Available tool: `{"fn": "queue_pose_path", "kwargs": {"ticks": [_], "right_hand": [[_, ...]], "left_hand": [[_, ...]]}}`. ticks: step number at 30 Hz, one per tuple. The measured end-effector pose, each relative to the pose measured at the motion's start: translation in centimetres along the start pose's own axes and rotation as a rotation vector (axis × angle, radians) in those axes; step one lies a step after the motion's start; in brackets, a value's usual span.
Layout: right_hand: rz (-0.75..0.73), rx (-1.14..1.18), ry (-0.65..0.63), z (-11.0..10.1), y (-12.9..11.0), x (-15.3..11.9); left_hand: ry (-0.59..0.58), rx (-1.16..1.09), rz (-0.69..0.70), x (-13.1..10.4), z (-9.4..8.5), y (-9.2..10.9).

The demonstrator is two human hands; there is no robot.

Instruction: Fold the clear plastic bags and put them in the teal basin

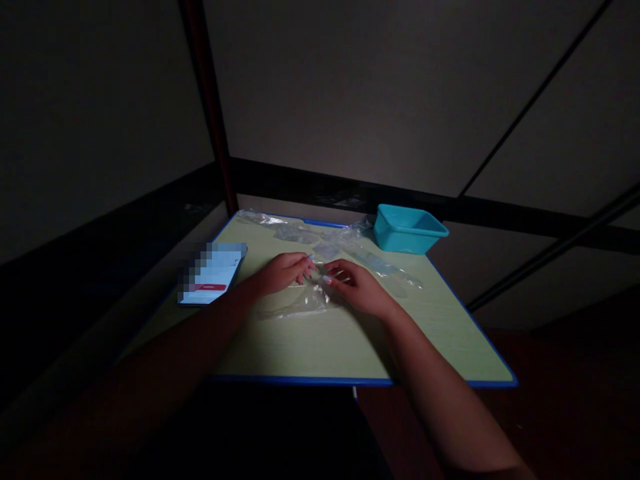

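Grip of left hand (293, 270) and right hand (356, 285), both with fingers half-curled, at the far edge of a clear, crumpled plastic-film piece (290, 308); the film lies between and just nearer than the grip, on a pale-green, blue-edged tabletop (300, 353); whether either hand pinches it cannot be told; it is probably light, limp and slippery, best taken by an edge, thumb against fingertips; right beyond the grip, a turquoise, rectangular plastic bin (409, 239).

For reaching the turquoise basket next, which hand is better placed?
Probably the right hand: it is nearer the turquoise basket, while the left hand is farther off, towards the lit screen.
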State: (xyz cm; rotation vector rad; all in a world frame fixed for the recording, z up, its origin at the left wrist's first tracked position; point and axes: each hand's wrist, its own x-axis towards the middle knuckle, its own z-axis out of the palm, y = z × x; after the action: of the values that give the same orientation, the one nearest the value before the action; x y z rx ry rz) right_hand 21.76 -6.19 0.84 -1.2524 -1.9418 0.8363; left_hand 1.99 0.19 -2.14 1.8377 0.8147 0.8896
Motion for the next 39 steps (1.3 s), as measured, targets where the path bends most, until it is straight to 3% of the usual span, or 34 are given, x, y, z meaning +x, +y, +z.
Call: {"fn": "queue_pose_path", "kwargs": {"ticks": [10,26,32,39], "right_hand": [[-0.033,-0.121,0.046,-0.2,0.4,0.2],[-0.025,0.083,-0.042,1.4,2.2,1.1],[-0.011,0.285,0.031,1.3,1.9,1.3],[-0.023,0.259,0.042,1.3,2.4,1.6]], "left_hand": [[0.015,0.029,-0.019,-0.1,0.2,0.5],[0.009,0.081,0.024,0.0,0.3,0.3],[0.040,0.119,0.060,-0.1,0.4,0.6],[0.012,0.132,0.078,-0.1,0.4,0.1]]}}
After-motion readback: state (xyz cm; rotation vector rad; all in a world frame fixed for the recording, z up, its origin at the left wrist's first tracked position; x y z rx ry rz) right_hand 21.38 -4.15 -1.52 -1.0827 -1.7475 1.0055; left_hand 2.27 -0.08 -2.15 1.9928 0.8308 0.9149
